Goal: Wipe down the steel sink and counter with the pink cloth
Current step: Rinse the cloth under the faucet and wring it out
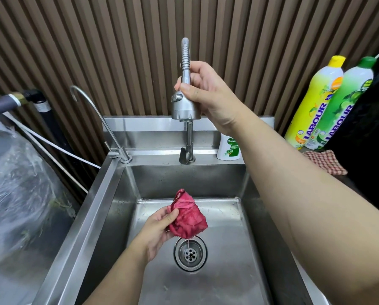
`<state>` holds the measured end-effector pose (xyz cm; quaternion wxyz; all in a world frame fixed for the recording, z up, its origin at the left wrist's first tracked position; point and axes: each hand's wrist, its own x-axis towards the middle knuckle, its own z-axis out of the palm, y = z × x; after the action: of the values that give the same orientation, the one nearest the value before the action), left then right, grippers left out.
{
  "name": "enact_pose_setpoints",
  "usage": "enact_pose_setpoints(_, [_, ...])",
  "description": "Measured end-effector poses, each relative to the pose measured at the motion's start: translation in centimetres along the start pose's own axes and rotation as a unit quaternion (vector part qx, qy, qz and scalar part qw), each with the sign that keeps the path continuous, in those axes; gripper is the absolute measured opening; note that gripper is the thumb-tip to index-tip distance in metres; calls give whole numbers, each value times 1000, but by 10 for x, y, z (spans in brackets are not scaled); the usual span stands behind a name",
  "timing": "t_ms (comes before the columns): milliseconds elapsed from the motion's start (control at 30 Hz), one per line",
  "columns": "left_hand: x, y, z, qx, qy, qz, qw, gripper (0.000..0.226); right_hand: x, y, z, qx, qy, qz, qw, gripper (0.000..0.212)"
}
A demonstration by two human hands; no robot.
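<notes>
My left hand (pixel 156 230) holds the bunched, wet-looking pink cloth (pixel 189 217) inside the steel sink (pixel 223 238), just above and behind the round drain (pixel 190 253). A thread hangs from the cloth toward the drain. My right hand (pixel 208 91) is raised over the basin and grips the flexible faucet neck just above the spray head (pixel 185 106). No water is visibly running. The steel counter rim (pixel 85 216) runs along the sink's left side.
A thin gooseneck tap (pixel 89 108) stands at the back left corner. A Dettol bottle (pixel 229 147) sits on the back ledge. Yellow (pixel 313 104) and green (pixel 340 106) Labour bottles and a checked cloth (pixel 326 161) are at right. Plastic wrap (pixel 14 183) covers something at left.
</notes>
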<state>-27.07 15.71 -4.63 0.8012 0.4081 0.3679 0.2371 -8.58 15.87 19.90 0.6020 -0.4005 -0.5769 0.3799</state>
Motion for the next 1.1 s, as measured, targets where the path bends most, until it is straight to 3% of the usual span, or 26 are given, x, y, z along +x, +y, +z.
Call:
enact_pose_setpoints(967, [8,-6,13,-11,-21,7,1000,42,-37,26,-3,10,4,15,1000,56])
enact_pose_setpoints(1100, [11,-9,10,-14,-19,12,1000,39,-51,49,-10,33,56,11,998,48])
